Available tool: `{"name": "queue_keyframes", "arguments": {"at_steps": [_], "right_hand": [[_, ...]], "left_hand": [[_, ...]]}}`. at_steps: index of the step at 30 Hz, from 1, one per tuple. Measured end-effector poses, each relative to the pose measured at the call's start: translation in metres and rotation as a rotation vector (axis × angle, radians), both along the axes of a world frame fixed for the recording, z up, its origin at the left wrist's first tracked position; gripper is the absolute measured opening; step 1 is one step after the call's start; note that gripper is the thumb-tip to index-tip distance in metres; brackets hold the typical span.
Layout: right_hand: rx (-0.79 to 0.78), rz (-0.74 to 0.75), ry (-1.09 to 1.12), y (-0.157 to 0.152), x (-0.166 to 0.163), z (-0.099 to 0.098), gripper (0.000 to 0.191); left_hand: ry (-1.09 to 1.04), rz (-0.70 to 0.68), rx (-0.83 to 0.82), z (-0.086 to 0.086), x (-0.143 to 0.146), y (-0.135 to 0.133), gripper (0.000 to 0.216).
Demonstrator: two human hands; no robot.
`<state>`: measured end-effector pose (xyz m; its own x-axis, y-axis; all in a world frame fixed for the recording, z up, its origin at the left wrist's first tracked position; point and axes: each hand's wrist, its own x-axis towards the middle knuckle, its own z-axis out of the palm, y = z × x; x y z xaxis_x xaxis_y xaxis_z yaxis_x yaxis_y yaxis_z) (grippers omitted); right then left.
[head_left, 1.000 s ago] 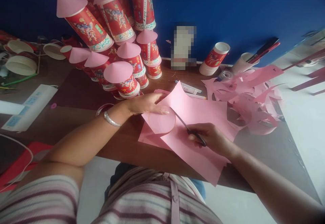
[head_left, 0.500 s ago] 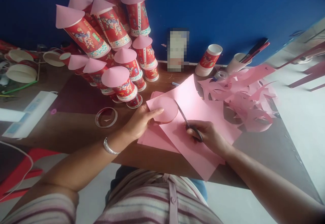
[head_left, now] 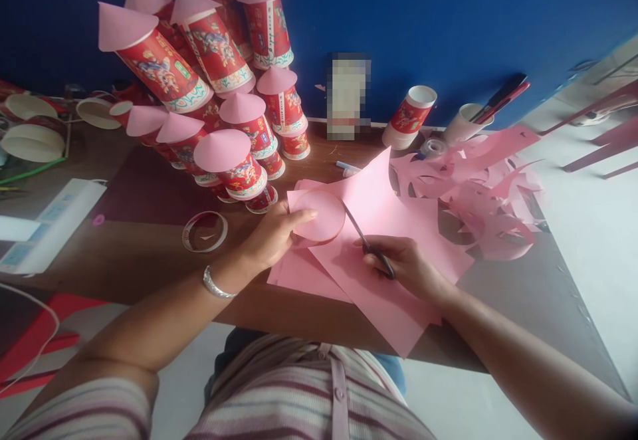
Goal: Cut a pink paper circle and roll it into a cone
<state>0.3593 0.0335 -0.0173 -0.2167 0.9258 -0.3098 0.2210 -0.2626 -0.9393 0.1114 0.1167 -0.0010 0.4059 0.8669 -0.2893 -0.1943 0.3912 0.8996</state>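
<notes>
My left hand (head_left: 272, 234) pinches a round pink paper disc (head_left: 321, 215) that is still joined to a large pink paper sheet (head_left: 383, 254) lying over the table's front edge. Closed around the handles of a pair of scissors (head_left: 369, 244) is my right hand (head_left: 406, 268); the blades point up-left to the disc's right rim. More pink sheets (head_left: 299, 277) lie underneath. Just left of the disc stands a stack of red paper cups (head_left: 219, 88) topped with pink paper cones.
A heap of pink paper offcuts (head_left: 473, 187) lies at the right. A single red cup (head_left: 409, 117) and a cup with pens (head_left: 471, 124) stand by the blue wall. A tape ring (head_left: 204, 230), a white power strip (head_left: 47, 224) and paper bowls (head_left: 32, 137) sit at the left.
The pink sheet has been turned and shifted left toward the cup stack. My left hand's grip moved from on top of the disc to its left edge, and the scissors followed along the rim.
</notes>
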Motion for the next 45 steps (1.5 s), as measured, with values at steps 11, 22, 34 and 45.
{"name": "queue_keyframes", "arguments": {"at_steps": [11, 22, 34, 45], "right_hand": [[0.101, 0.035, -0.006, 0.004, -0.003, 0.005, 0.057], [0.106, -0.029, -0.025, 0.003, -0.003, 0.000, 0.057], [0.075, -0.061, -0.007, 0.001, -0.002, 0.002, 0.064], [0.057, -0.081, 0.023, 0.000, -0.001, 0.000, 0.063]], "left_hand": [[0.021, -0.030, 0.088, -0.004, -0.007, 0.004, 0.028], [0.049, -0.065, 0.185, -0.008, -0.008, 0.004, 0.034], [0.029, -0.113, 0.230, -0.011, -0.008, 0.004, 0.036], [0.021, -0.138, 0.225, -0.005, -0.009, 0.004, 0.039]]}}
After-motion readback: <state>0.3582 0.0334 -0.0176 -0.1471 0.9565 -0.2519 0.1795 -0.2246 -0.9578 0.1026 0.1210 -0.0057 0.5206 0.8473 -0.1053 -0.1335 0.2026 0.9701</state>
